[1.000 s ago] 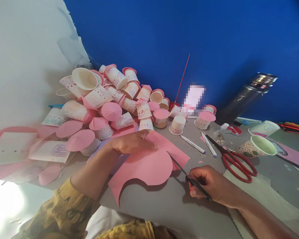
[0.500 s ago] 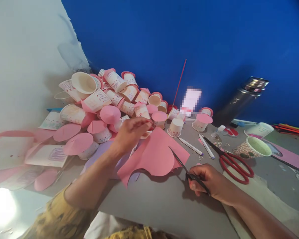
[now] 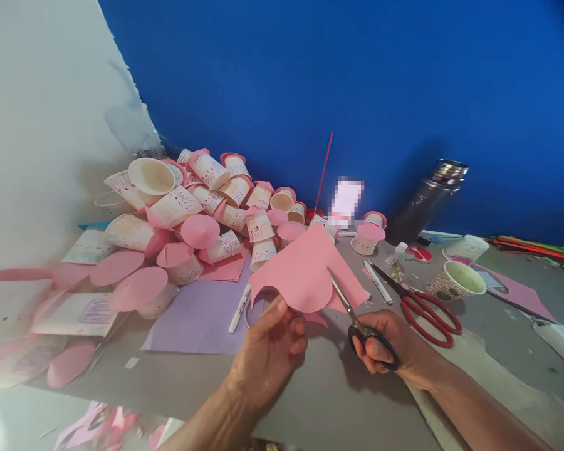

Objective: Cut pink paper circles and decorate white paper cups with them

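Note:
A pink sheet of paper [image 3: 301, 269] with a rounded, cut lower edge is in the middle of the head view, raised above the table. My left hand [image 3: 275, 341] pinches its near edge from below, thumb on top and fingers curled underneath. Black-handled scissors [image 3: 352, 310] are in my right hand [image 3: 388, 344], with fingers through the loops. Their blades point away and to the left, at the paper's right part beside the rounded curve. A narrow pink strip hangs below the paper near the blades.
Decorated paper cups [image 3: 173, 203] with pink paper tops are heaped at the left. A purple sheet [image 3: 192, 326] lies beside a white marker [image 3: 239, 310]. Red-handled scissors [image 3: 430, 316], a patterned cup [image 3: 455, 280] and a dark flask [image 3: 420, 203] stand or lie at the right.
My left hand has moved from the paper's far side to its near edge and now grips it there. The paper has turned and lifted a little; the scissors stay at its right.

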